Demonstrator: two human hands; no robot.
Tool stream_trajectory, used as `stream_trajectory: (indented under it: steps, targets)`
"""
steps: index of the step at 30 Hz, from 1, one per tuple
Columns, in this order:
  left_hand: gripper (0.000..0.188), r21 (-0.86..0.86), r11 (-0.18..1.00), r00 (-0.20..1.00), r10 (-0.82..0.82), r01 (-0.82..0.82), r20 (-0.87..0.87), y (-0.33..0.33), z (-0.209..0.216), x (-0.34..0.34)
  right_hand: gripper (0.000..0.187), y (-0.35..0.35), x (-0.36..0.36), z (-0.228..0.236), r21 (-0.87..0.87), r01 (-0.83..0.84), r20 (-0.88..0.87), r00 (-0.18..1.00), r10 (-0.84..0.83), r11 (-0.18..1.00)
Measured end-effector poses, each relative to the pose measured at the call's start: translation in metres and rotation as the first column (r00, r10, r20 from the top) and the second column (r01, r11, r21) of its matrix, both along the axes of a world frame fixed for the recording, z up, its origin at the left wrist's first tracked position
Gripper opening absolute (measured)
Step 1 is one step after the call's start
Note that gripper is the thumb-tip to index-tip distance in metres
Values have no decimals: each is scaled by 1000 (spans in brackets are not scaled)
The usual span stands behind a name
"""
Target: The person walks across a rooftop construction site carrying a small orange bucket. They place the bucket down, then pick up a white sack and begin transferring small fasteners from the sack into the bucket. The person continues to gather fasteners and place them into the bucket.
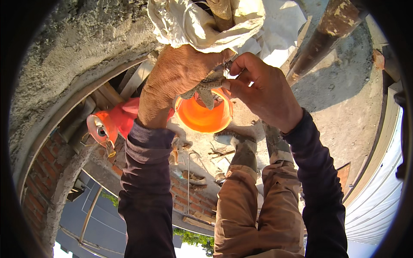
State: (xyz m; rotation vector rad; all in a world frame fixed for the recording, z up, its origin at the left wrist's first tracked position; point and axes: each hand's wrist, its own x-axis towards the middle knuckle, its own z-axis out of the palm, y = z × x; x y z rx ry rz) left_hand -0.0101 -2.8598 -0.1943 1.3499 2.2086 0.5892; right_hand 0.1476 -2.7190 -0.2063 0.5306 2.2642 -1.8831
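Gripping a thick, mortar-crusted rope (205, 88), the left hand (178, 79) has its fingers curled tight around it near the middle of the view; the fingertips themselves are hidden behind the hand. At about three o'clock from it, the right hand (262, 90) pinches a thinner strand (226, 69) of the same rope between thumb and forefinger, though glare makes the contact hard to read. Just below both hands, toward six o'clock, hangs an orange bucket (204, 116), its near rim covered by the left hand and rope, so how the rope joins it cannot be told. At twelve o'clock a dirty white cloth (202, 23) is cut off by the frame edge. At nine o'clock from the bucket sits a red-and-orange object (109, 122), partly behind the left sleeve and hard to identify. Two mud-caked boots (243, 148) stand on the concrete slab (335, 99) at six o'clock.
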Motion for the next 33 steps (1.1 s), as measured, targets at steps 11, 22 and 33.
stream_trajectory:
  steps: [11,22,33]
  targets:
    - [32,-19,962,894,260,-272,364,8,4,1,43,2,15,12,-527,471,562,817,-126,708]
    - [30,-45,996,983,84,-78,165,2,-17,-5,24,-16,15,12,329,279,-230,950,-209,902]
    - [36,-143,921,759,380,-361,528,2,-3,17,47,17,-1,29,63,375,-153,919,-363,925]
